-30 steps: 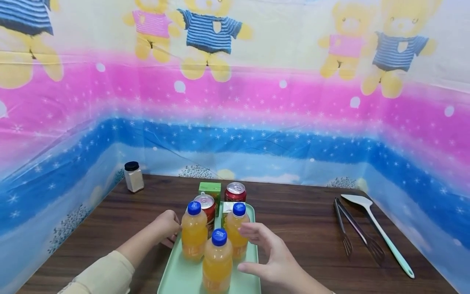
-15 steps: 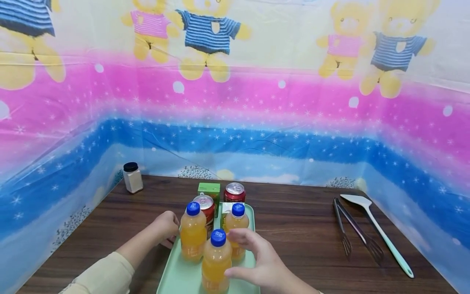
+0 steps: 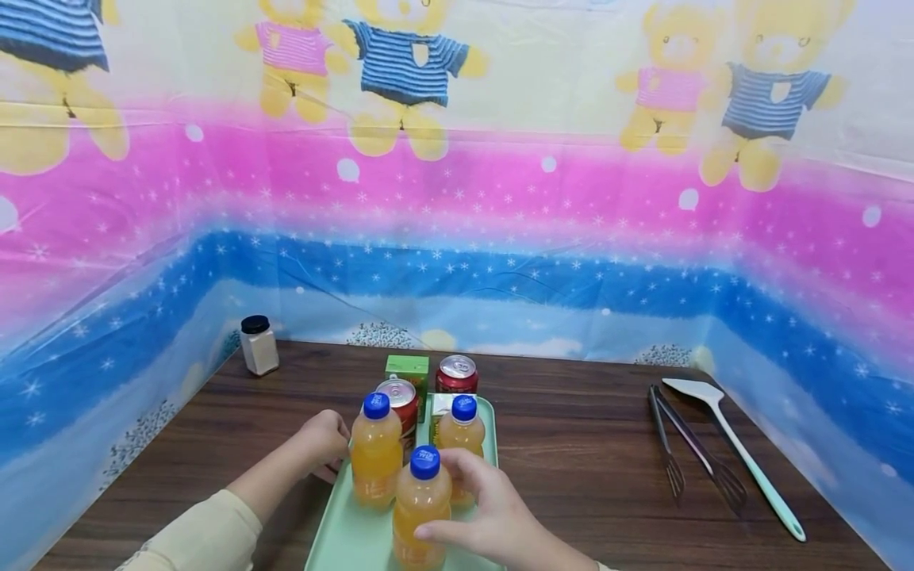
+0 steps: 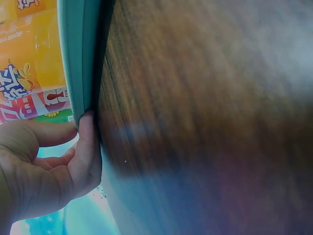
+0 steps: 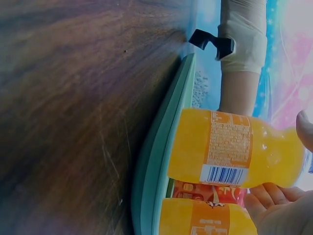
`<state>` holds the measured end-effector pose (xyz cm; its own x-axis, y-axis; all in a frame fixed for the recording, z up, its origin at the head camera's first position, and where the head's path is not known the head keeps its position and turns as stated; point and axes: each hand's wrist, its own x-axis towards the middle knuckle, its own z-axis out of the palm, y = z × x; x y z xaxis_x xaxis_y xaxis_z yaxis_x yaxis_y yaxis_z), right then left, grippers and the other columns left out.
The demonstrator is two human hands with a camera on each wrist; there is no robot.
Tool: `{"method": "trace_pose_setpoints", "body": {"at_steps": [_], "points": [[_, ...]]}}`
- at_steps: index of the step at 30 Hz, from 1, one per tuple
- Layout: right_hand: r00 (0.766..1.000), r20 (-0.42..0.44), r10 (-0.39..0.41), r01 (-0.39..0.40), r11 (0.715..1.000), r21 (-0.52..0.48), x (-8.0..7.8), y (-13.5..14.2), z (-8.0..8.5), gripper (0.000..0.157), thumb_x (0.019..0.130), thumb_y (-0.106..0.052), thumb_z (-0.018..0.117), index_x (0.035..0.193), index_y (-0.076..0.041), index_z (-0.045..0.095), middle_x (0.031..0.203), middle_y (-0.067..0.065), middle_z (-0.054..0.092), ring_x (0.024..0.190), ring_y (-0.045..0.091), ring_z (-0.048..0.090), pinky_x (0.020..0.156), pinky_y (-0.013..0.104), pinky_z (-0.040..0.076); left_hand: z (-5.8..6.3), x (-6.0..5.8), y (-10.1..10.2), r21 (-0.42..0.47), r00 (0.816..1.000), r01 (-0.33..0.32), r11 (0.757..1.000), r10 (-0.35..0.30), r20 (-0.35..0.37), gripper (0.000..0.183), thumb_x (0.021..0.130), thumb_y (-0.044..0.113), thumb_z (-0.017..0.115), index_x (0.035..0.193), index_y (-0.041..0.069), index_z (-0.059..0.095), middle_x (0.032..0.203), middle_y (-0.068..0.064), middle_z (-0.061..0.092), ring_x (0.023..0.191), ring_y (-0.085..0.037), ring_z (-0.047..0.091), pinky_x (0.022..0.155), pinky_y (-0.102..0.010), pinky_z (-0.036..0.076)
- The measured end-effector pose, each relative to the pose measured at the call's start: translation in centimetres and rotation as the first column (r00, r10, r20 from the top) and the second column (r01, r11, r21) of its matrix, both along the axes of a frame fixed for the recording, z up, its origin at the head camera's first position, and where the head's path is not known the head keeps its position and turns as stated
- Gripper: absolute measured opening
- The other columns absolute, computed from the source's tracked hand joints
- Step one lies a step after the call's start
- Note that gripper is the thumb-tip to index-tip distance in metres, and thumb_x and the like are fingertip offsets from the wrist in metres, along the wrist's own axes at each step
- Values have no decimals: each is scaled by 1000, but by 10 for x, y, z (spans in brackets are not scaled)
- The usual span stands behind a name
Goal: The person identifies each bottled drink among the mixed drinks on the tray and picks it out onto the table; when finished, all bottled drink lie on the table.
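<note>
A light green tray (image 3: 336, 531) bears three orange juice bottles with blue caps: the front bottle (image 3: 420, 500), the left bottle (image 3: 376, 456) and the right rear bottle (image 3: 460, 432). My left hand (image 3: 324, 440) pinches the tray's left edge; the left wrist view shows thumb and fingers at the rim (image 4: 78, 63). My right hand (image 3: 500, 511) curves round the front bottle, thumb across its near side and fingers behind it. In the right wrist view, a barcoded juice bottle (image 5: 225, 147) lies between thumb and fingers.
Behind the bottles stand a red can (image 3: 408, 400), a green carton (image 3: 408, 366), a white-topped carton (image 3: 444, 404) and another red can (image 3: 457, 377). A black-lidded jar (image 3: 259, 349) is at the back left. Dark tongs (image 3: 689, 440) and a spatula (image 3: 746, 452) lie on the right.
My right hand has moved left from beside the right rear bottle to the front bottle, and its fingers have come round it. My left hand stays at the tray edge.
</note>
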<state>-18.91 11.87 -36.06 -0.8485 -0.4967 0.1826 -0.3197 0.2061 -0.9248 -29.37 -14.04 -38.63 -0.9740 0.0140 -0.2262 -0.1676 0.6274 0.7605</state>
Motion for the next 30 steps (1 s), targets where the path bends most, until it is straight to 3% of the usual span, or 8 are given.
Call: {"method": "trace_pose_setpoints", "body": {"at_steps": [3, 11, 24, 30], "points": [[1000, 9, -16, 16, 1000, 2, 0, -3, 0, 50, 78, -27, 76, 122, -17, 54, 115, -5, 60, 103, 14, 58, 88, 30, 49, 0, 0, 0, -5, 1000, -5, 1000, 5, 2, 12, 81, -9, 59, 89, -6, 51, 79, -17, 55, 66, -26, 59, 52, -37, 56], [997, 63, -54, 54, 999, 3, -2, -7, -1, 49, 77, -27, 77, 120, -18, 55, 113, -6, 60, 101, 14, 58, 89, 35, 50, 1, 1, 1, -11, 1000, -7, 1000, 7, 12, 13, 82, -8, 61, 87, -4, 50, 79, -17, 54, 65, -26, 60, 53, -37, 56], [1000, 21, -5, 6, 998, -67, -1, -8, -5, 49, 79, -22, 75, 122, -15, 53, 115, -3, 59, 105, 14, 58, 90, 29, 49, 0, 1, 0, -13, 1000, 6, 1000, -6, -3, 11, 82, -9, 58, 88, -4, 50, 79, -16, 54, 65, -25, 59, 52, -37, 56], [1000, -23, 3, -5, 996, -87, 2, -7, 1, 51, 79, -21, 75, 124, -13, 52, 116, -1, 59, 106, 16, 58, 89, 28, 49, 1, 2, 0, -3, 1000, 2, 1000, -2, -8, 11, 81, -10, 59, 86, -4, 50, 79, -16, 54, 64, -26, 59, 52, -38, 56]]}}
